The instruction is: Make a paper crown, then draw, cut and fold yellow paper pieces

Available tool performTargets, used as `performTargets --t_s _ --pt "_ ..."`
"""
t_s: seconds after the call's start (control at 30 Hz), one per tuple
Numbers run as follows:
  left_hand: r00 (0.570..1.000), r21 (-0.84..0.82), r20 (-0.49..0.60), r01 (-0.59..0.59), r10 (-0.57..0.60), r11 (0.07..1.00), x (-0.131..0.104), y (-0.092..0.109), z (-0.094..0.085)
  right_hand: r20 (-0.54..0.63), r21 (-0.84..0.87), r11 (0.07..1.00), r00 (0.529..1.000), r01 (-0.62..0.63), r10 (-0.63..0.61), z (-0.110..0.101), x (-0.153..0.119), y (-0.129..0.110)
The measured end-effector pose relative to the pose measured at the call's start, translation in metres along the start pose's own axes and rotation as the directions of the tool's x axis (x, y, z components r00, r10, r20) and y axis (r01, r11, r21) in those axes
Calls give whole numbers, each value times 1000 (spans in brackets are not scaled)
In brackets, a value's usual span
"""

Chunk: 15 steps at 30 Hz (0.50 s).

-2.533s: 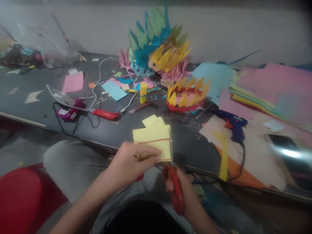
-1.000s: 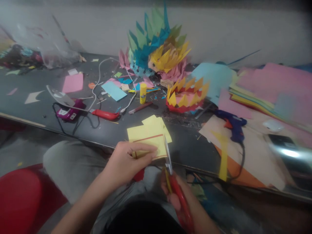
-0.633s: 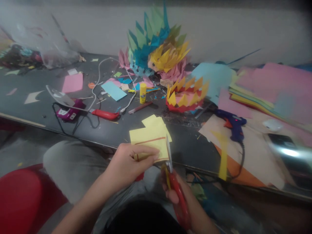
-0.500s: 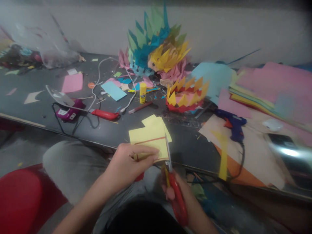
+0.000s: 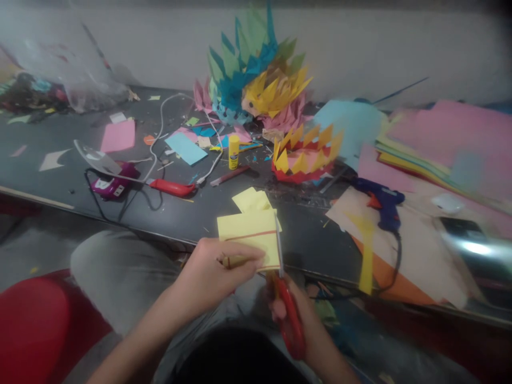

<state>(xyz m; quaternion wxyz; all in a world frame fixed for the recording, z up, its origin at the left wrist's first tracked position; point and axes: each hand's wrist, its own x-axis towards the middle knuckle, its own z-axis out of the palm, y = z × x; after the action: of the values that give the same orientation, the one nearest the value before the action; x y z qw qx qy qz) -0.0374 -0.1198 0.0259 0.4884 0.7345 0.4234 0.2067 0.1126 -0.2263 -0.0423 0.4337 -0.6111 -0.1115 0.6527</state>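
My left hand [image 5: 224, 266] pinches a yellow sheet of paper [image 5: 248, 225] between thumb and fingers, just in front of the table edge. Reddish-brown lines cross the sheet. A pair of scissors [image 5: 291, 320] with red handles is in my right hand [image 5: 306, 314], its fingers closed round the handles. The blades lie along the sheet's right edge, pointing away from me. Behind the sheet, smaller yellow paper pieces [image 5: 251, 200] rest on the dark table.
On the dark table [image 5: 180, 216] stand a glue stick [image 5: 234, 152], a spiky paper model [image 5: 256, 80] and a red-yellow paper ring [image 5: 306, 160]. A glue gun [image 5: 380, 200], a phone [image 5: 460, 230] and stacked coloured paper [image 5: 448, 133] lie right. A red stool [image 5: 32, 325] is lower left.
The yellow sheet and my left hand have shifted slightly right and toward me. The scissors' blades, spread a little before, now look closer together.
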Motion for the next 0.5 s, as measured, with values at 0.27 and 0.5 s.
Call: performTargets --t_s 0.27,0.5 --pt "998 -66 47 -37 40 997 1 3 4 12 -7 999 999 48 -48 -2 5 -6" --pt "999 -100 51 -6 11 995 2 4 2 46 7 990 989 140 -140 1 -4 -16"
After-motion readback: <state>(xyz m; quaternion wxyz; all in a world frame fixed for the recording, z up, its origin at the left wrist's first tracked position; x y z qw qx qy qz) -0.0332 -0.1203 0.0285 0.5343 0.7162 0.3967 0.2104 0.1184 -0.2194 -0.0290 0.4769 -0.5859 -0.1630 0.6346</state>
